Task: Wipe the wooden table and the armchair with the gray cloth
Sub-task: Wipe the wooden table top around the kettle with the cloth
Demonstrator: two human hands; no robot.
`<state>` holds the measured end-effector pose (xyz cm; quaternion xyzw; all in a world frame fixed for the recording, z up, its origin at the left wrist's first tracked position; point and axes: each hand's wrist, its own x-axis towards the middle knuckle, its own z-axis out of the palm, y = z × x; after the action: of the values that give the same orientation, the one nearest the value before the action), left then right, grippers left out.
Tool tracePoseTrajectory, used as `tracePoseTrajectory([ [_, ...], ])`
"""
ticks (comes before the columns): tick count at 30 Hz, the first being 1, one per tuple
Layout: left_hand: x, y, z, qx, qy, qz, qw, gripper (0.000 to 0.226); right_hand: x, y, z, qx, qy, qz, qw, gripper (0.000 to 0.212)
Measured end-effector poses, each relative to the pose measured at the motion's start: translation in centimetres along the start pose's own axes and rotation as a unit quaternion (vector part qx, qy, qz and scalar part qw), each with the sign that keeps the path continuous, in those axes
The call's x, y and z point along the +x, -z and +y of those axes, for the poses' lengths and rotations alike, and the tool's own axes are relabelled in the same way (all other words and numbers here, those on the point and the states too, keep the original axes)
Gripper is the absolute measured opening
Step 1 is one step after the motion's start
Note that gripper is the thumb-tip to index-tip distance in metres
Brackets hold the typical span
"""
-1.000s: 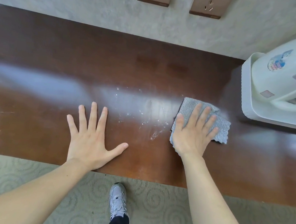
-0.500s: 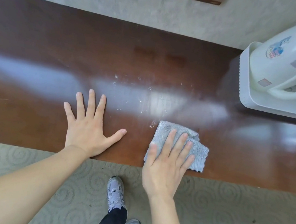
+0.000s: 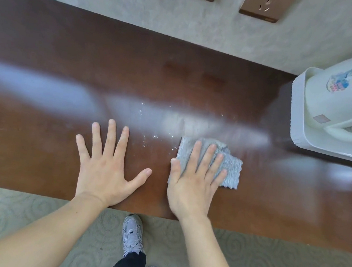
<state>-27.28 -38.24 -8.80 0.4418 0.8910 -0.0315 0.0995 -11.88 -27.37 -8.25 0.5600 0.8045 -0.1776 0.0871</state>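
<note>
A glossy dark wooden table [image 3: 48,59] runs along the wall. My right hand [image 3: 194,178] lies flat with straight fingers on the folded gray cloth [image 3: 231,169], pressing it onto the table near the front edge. My left hand [image 3: 106,165] rests flat on the bare wood just left of it, fingers spread. White specks and crumbs [image 3: 153,137] lie scattered on the wood between the hands and a little farther back. No armchair is in view.
A white electric kettle [image 3: 344,96] on a white tray [image 3: 297,124] stands at the table's right end. Two brown wall sockets [image 3: 259,9] sit on the wall above. Patterned carpet [image 3: 31,216] and my shoe [image 3: 132,231] lie below the front edge.
My right hand pulled the cloth from mid-table back toward the front edge and leftward, then pushed it slightly forward again. The left hand stayed planted.
</note>
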Motion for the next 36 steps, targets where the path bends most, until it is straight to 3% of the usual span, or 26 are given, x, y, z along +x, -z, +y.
tracePoseTrajectory([
  [9,0.3,-0.6,-0.3,0.005,-0.004,0.014,1.0,0.111,17.2,5.6,-4.7,-0.036,0.079,-0.026,0.996,0.064],
  [13,0.2,-0.7,-0.2,0.005,-0.004,0.018,1.0,0.111,20.1,6.2,-6.1,-0.062,0.106,-0.017,0.992,0.064],
  [20,0.1,-0.5,-0.1,0.006,-0.007,0.021,1.0,0.109,16.2,5.2,-3.4,-0.052,0.159,0.019,0.986,0.058],
  [23,0.0,-0.3,0.0,0.0,-0.002,0.022,1.0,0.11,10.7,3.7,-1.4,-0.046,0.169,0.032,0.984,0.058],
  [29,0.0,-0.2,0.0,-0.001,-0.003,0.024,1.0,0.11,-1.4,1.1,3.3,-0.083,0.19,-0.018,0.978,0.062],
  [36,0.2,-0.5,-0.2,-0.007,-0.004,0.029,1.0,0.11,3.8,2.7,2.4,-0.054,0.113,-0.038,0.991,0.062],
])
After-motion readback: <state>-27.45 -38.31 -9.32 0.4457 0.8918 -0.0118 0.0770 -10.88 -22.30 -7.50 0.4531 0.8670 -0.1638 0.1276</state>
